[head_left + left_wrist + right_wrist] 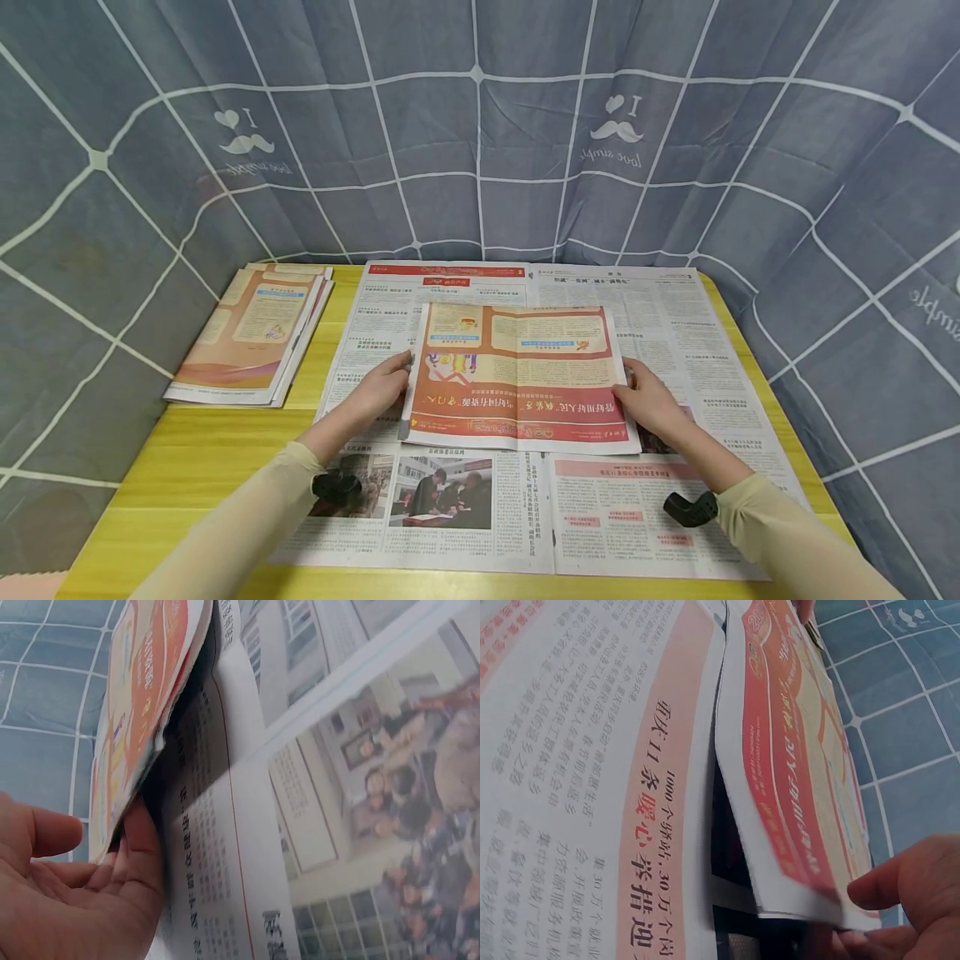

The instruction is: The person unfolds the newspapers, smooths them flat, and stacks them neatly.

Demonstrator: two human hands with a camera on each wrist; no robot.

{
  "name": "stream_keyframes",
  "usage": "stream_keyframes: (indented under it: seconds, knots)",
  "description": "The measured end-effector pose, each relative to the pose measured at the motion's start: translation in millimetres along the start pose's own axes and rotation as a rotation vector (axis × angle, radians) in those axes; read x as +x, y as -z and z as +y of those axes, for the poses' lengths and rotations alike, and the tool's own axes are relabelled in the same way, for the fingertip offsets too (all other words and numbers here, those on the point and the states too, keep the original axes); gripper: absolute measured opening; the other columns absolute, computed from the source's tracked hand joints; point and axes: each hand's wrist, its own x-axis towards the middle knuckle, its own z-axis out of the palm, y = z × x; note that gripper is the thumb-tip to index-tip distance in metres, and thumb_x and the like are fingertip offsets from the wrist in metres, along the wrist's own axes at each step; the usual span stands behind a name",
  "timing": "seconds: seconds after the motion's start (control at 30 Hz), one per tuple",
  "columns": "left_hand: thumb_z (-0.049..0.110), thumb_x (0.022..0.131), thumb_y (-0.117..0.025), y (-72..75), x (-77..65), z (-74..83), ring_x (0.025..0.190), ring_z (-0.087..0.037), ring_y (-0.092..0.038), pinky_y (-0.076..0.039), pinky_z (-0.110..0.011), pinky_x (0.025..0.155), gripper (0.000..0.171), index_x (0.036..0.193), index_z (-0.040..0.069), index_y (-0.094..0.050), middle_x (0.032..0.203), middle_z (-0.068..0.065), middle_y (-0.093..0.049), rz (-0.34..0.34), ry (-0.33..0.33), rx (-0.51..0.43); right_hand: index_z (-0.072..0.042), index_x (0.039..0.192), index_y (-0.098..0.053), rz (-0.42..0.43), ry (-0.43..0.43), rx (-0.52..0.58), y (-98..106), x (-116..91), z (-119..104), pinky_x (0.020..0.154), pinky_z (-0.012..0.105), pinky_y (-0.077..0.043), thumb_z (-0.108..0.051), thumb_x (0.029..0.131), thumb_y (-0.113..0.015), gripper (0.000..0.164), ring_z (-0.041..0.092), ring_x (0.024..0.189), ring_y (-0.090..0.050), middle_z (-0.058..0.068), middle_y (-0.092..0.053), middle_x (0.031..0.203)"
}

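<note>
Both hands hold a folded newspaper (525, 375) with red and orange print, low over a spread newspaper (720, 383). My left hand (382, 387) is at its left edge. In the left wrist view, its fingers (142, 851) reach under the edge while the thumb stands on the upper side. My right hand (648, 400) grips the opposite edge, thumb on top and fingers below, as the right wrist view shows. The folded sheet's near edge is raised above the spread newspaper, with a dark gap beneath it.
A stack of folded newspapers (232, 333) lies at the left of the yellow wooden table (187, 467). A grey curtain (420, 133) with white grid lines hangs around the back and sides. Black wrist devices (690, 508) sit at the sleeves.
</note>
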Motion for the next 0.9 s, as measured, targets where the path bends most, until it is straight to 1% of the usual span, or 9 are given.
stream_keyframes:
  seconds: [0.1,0.13,0.2,0.3,0.43,0.53,0.6,0.77,0.9]
  knots:
    - [0.012,0.106,-0.034,1.8,-2.3,-1.1,0.129,-0.038,-0.054,-0.052,-0.048,0.1,0.059,0.162,-0.001,-0.021,0.158,-0.024,-0.036,0.003,-0.008,0.006,0.007,0.159,-0.023,0.082,0.059,-0.089,3,0,0,0.091,0.054,-0.049,-0.017,0.103,-0.054,0.068,0.042,0.114,-0.055,0.033,-0.045,0.138]
    - [0.011,0.106,-0.035,2.4,-3.4,-1.1,0.128,-0.038,-0.055,-0.052,-0.047,0.099,0.058,0.162,-0.001,-0.023,0.158,-0.024,-0.037,0.007,-0.01,0.008,0.007,0.159,-0.024,0.105,0.082,-0.108,3,-1,-1,0.095,0.058,-0.046,-0.017,0.103,-0.055,0.068,0.044,0.119,-0.051,0.033,-0.04,0.144]
    - [0.011,0.107,-0.036,3.9,-5.9,-1.1,0.13,-0.039,-0.053,-0.052,-0.047,0.099,0.057,0.161,-0.001,-0.024,0.158,-0.024,-0.036,0.004,-0.02,0.006,0.005,0.159,-0.027,0.134,0.121,-0.126,2,-2,-3,0.101,0.064,-0.041,-0.016,0.103,-0.055,0.066,0.049,0.13,-0.043,0.033,-0.034,0.15]
    - [0.009,0.107,-0.035,6.1,-11.0,-0.6,0.135,-0.041,-0.048,-0.049,-0.049,0.103,0.057,0.162,-0.001,-0.022,0.16,-0.025,-0.033,-0.009,-0.036,0.0,0.003,0.157,-0.033,0.137,0.202,-0.158,-5,-5,-10,0.107,0.067,-0.035,-0.015,0.103,-0.056,0.062,0.051,0.139,-0.035,0.032,-0.036,0.153]
    - [0.01,0.108,-0.033,8.5,-17.4,0.4,0.141,-0.042,-0.042,-0.046,-0.051,0.107,0.057,0.163,0.0,-0.019,0.162,-0.025,-0.029,-0.034,-0.057,-0.01,0.0,0.153,-0.043,0.087,0.354,-0.225,-24,-11,-22,0.113,0.063,-0.032,-0.017,0.101,-0.063,0.059,0.045,0.143,-0.036,0.025,-0.044,0.152]
    - [0.009,0.108,-0.032,9.7,-21.9,2.9,0.144,-0.042,-0.037,-0.044,-0.052,0.108,0.057,0.163,0.0,-0.019,0.162,-0.026,-0.028,-0.042,-0.072,-0.025,-0.003,0.153,-0.047,0.019,0.455,-0.298,-42,-18,-36,0.115,0.06,-0.031,-0.023,0.098,-0.068,0.062,0.041,0.146,-0.034,0.021,-0.043,0.155]
    - [0.008,0.108,-0.031,10.3,-23.5,3.9,0.146,-0.042,-0.035,-0.044,-0.051,0.109,0.057,0.163,0.001,-0.019,0.162,-0.026,-0.028,-0.041,-0.075,-0.036,-0.006,0.154,-0.046,-0.046,0.502,-0.346,-55,-22,-47,0.117,0.058,-0.029,-0.029,0.097,-0.069,0.065,0.038,0.149,-0.03,0.018,-0.04,0.159]
    - [0.007,0.108,-0.03,10.4,-23.8,5.2,0.146,-0.04,-0.036,-0.046,-0.049,0.107,0.056,0.163,0.002,-0.022,0.161,-0.025,-0.031,-0.031,-0.073,-0.061,-0.016,0.161,-0.037,-0.196,0.562,-0.445,-84,-27,-68,0.118,0.056,-0.027,-0.045,0.095,-0.068,0.078,0.031,0.155,-0.019,0.009,-0.028,0.167]
    - [0.007,0.108,-0.031,10.4,-23.9,5.6,0.146,-0.04,-0.035,-0.046,-0.048,0.107,0.055,0.162,0.002,-0.023,0.161,-0.025,-0.031,-0.03,-0.088,-0.085,-0.019,0.163,-0.032,-0.239,0.581,-0.489,-100,-26,-77,0.118,0.057,-0.027,-0.052,0.092,-0.069,0.086,0.028,0.156,-0.015,0.006,-0.023,0.169]
